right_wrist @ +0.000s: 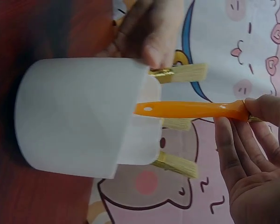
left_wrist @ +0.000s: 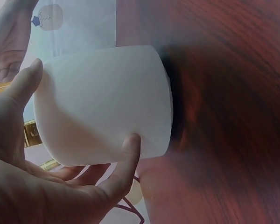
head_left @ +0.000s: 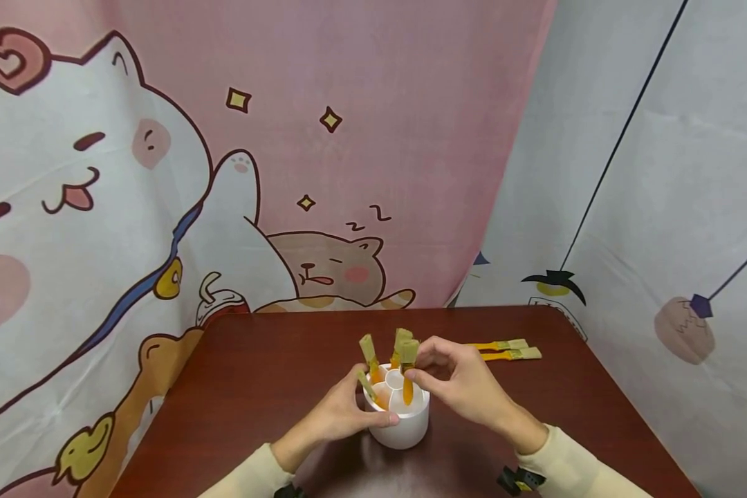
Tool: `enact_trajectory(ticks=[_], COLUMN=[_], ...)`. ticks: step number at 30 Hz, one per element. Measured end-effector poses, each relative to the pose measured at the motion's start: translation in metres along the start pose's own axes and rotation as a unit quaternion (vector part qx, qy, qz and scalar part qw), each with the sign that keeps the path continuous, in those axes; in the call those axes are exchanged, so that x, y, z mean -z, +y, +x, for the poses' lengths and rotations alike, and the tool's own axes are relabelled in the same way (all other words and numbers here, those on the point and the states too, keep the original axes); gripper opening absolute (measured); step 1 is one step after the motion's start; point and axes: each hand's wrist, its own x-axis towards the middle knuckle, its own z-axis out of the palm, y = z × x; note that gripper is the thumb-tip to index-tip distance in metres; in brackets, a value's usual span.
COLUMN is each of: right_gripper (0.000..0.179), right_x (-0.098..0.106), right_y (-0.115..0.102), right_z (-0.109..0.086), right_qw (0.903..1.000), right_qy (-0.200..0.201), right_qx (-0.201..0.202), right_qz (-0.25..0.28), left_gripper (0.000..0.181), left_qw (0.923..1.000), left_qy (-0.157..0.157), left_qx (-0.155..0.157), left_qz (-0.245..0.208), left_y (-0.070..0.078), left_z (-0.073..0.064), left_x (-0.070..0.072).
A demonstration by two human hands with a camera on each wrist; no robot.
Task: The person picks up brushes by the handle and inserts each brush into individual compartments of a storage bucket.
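A white round holder (head_left: 404,430) with several compartments stands on the table; my left hand (head_left: 342,415) grips it around its left side. In the left wrist view, the thumb (left_wrist: 25,81) lies at its rim and a fingertip touches its wall. My right hand (head_left: 463,380) pinches a flat paintbrush (head_left: 407,391) near the top of its orange handle, bristles up. In the right wrist view, the handle's lower end (right_wrist: 147,109) is at the holder's rim, over the front compartment. Three more paintbrushes stand bristles up in the holder, including one at the left (head_left: 369,349).
Two more orange-handled paintbrushes (head_left: 512,355) lie side by side on the dark red-brown table (head_left: 274,366), to the right behind my right hand. A cartoon-printed cloth (head_left: 411,138) hangs along the table's back and sides.
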Motion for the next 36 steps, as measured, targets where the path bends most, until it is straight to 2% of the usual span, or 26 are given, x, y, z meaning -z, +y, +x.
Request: enact_trajectory(ticks=[8,16,22,31,36], right_gripper=[0.016,0.017,0.018,0.024,0.025], right_x=[-0.007,-0.01,-0.01,-0.018,-0.022], right_y=[0.01,0.018,0.02,0.028,0.031], right_z=[-0.007,-0.011,-0.012,-0.015,-0.017], right_qw=[0.999,0.9969,0.9947,0.9872,0.985], right_qy=[-0.028,-0.025,-0.024,-0.031,-0.037], right_qx=[-0.004,0.033,0.044,0.092,0.098], right_qz=[-0.035,-0.066,-0.089,-0.126,-0.137], left_gripper=[0.084,0.081,0.084,0.082,0.081], left_qw=[1.0,1.0,1.0,1.0,0.9999], left_qy=[0.002,-0.005,-0.006,-0.001,-0.006], left_qx=[0.0,0.004,0.002,-0.009,-0.01], left_qz=[0.004,-0.001,0.0,0.004,-0.006], left_y=[-0.001,-0.001,0.0,0.0,0.001], left_z=[-0.002,0.0,0.0,0.001,0.001], left_x=[-0.002,-0.003,-0.001,0.001,0.001])
